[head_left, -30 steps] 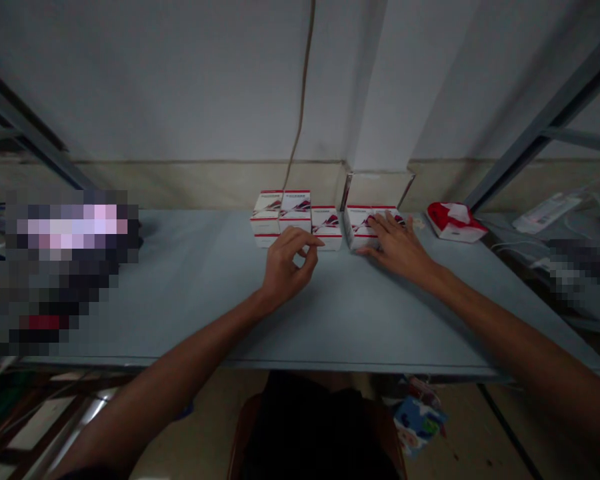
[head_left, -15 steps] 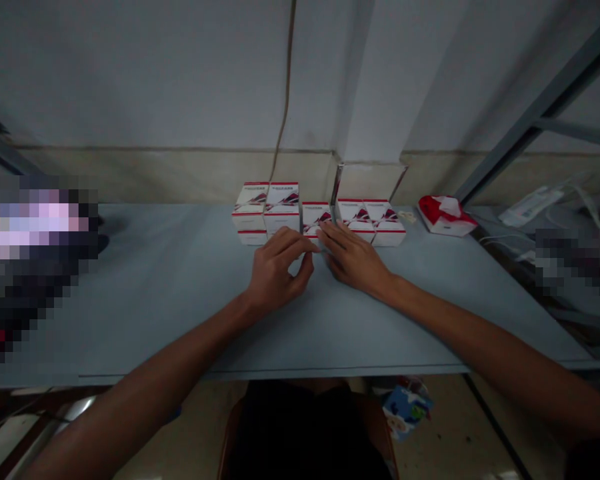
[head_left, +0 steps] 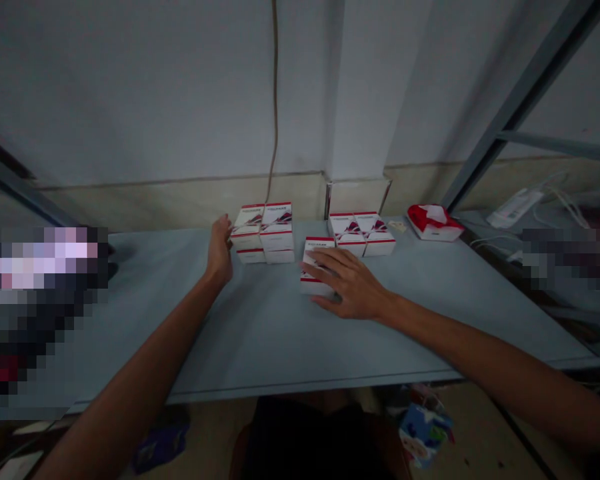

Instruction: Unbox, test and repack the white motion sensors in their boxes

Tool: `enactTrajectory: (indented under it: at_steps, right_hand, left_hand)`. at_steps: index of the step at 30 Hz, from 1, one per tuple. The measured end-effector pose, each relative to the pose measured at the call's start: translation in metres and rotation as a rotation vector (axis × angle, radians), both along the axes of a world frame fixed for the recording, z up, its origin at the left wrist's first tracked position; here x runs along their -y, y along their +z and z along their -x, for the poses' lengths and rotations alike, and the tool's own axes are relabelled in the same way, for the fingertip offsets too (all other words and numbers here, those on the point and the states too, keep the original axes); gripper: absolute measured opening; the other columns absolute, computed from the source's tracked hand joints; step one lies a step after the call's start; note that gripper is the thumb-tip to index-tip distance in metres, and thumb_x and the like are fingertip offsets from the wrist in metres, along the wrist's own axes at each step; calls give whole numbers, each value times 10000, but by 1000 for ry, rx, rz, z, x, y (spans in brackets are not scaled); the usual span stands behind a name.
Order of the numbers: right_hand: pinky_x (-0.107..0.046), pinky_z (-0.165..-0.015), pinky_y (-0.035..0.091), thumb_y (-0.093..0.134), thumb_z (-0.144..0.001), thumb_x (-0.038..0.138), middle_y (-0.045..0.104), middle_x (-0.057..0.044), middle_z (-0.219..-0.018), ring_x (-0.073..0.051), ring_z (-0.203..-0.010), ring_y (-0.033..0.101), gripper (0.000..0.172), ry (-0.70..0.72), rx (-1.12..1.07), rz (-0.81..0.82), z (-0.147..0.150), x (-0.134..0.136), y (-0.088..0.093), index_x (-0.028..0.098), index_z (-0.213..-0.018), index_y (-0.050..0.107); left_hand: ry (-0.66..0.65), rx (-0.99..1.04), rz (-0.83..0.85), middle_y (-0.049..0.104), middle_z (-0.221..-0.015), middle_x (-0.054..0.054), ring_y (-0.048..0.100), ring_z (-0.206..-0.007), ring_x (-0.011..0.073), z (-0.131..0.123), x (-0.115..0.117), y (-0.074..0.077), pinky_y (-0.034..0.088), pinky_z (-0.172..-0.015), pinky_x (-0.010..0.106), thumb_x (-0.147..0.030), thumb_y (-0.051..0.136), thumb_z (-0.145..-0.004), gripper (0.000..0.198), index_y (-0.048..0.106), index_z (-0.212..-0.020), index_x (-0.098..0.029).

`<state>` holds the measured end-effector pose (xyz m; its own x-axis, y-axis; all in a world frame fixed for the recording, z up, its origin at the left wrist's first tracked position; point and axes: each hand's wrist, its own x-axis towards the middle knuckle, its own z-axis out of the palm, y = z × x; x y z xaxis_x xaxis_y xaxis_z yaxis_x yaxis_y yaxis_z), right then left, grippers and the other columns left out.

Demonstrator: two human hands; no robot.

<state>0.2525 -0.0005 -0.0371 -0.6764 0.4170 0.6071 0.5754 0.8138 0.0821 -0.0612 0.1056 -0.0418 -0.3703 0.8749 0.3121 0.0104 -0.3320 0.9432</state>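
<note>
Far left, we record a pixelated patch, contents unreadable. Next comes the left hand, fingers extended and released, tips against the left end of a block of white-and-red cartons, grasping nothing. We cannot tell whether that block is two cartons or four. Since the last look, one white-and-red carton has come forward from the row and now sits alone on the pale blue tabletop, which splits the row, with a pair of cartons left behind it. The right hand lies palm down across that lone carton, fingers spread, not clenched; we cannot judge any grip, and the hand hides much of the carton. Far right, a red-and-white tissue box stands near the wall, then a second pixelated patch
</note>
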Motion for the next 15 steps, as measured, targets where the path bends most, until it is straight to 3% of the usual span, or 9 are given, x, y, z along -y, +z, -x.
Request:
enactTrajectory:
  at_steps: [2, 5, 7, 10, 15]
  right_hand:
    - [-666, -1228, 392, 645, -993, 536, 513, -205, -1616, -399, -1532, 445, 696, -45, 115, 48, 2, -1, -6, 208, -1589, 501]
    - [-697, -1262, 323, 586, -1050, 368, 441, -206, -1667, -404, -1591, 348, 580, -92, 197, 129, 8, 3, -12, 215, -1600, 485]
    - [-689, -1261, 340, 532, -1065, 251, 404, -214, -1687, -391, -1622, 280, 526, -85, 184, 181, 11, 6, -14, 190, -1586, 498]
    - [-652, -1261, 376, 519, -1062, 208, 377, -220, -1699, -358, -1646, 220, 486, -27, 131, 218, 11, 10, -13, 163, -1546, 533]
    - [-605, -1239, 446, 585, -1049, 291, 458, -217, -1651, -329, -1620, 314, 413, 18, 75, 208, 7, 11, -10, 164, -1441, 608]
  left_hand:
    - [-169, 85, 43, 758, -1204, 109, 725, -1170, 326, -9, 1, -6, 602, -987, 484, -785, 559, -895, 669, 670, -1195, -199]
    - [-352, 149, 34, 772, -1225, 107, 743, -1162, 320, -19, 9, -8, 611, -1002, 473, -761, 634, -876, 674, 672, -1240, -195]
    - [-342, 107, 4, 754, -1289, 113, 744, -1174, 311, -19, 14, -9, 606, -1029, 462, -705, 732, -843, 678, 642, -1298, -211]
    - [-309, -40, -34, 714, -1379, 129, 731, -1203, 303, -15, 16, -11, 594, -1067, 454, -531, 929, -711, 807, 584, -1372, -220]
    - [-294, -235, -66, 711, -1382, 145, 720, -1220, 317, -13, 16, -11, 592, -1077, 486, -393, 1013, -584, 910, 586, -1365, -206]
